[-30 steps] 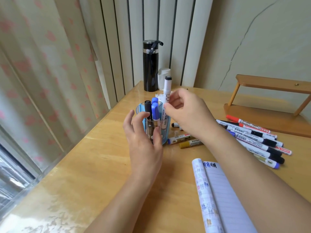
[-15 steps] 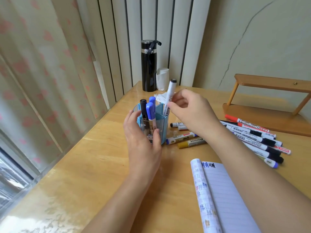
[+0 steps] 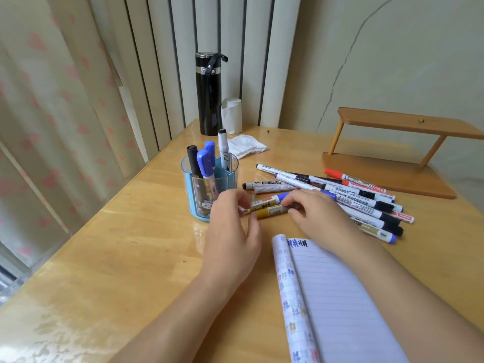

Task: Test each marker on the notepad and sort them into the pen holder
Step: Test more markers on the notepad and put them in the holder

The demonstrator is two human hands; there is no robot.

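On a glossy yellow wooden table (image 3: 117,258), the left hand (image 3: 230,231) pinches the tail of a blue-capped marker (image 3: 269,200). The right hand (image 3: 317,218) curls its fingertips on the cap. A gold marker (image 3: 272,213) lies against it, possibly gripped too. The pen holder (image 3: 191,195) stands just beyond the left hand, and the notepad (image 3: 335,297) lies nearer than the right hand. Pink-patterned curtains (image 3: 52,100) hang far left, and a cracked wall (image 3: 366,61) rises beyond.

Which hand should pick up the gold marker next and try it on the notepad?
Right. The right hand has its fingertips at the gold marker, and the notepad lies right beside that forearm. The left hand sits at the marker's other end, nearer the pen holder.
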